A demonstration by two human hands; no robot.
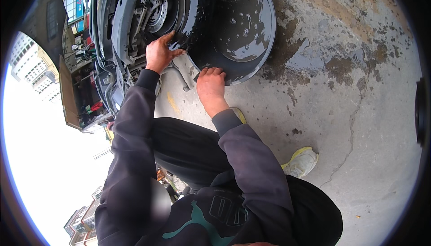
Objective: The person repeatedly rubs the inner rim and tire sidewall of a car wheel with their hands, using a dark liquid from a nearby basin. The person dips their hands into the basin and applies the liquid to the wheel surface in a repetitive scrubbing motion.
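Observation:
A black tub (265, 60) with dark, bubbly water in it is tilted against a scooter's wheel. The wheel's wet black tire (192, 10) reaches over the tub's left side, and a brake disc (158, 16) shows beside it. My left hand (160, 53) is at the tire's near edge, its thumb and forefinger set apart around the rubber; the other fingers are partly hidden. My right hand (211, 87) grips the tub's near rim, fingers curled over the edge and the thumb out of sight.
The scooter's grey body (125, 21) stands on the left, with a stand-like metal bar (179, 76) below the wheel. Water wets the concrete (310, 57) right of the tub. A crack (354, 120) crosses the ground. My pale shoe (301, 162) is nearby.

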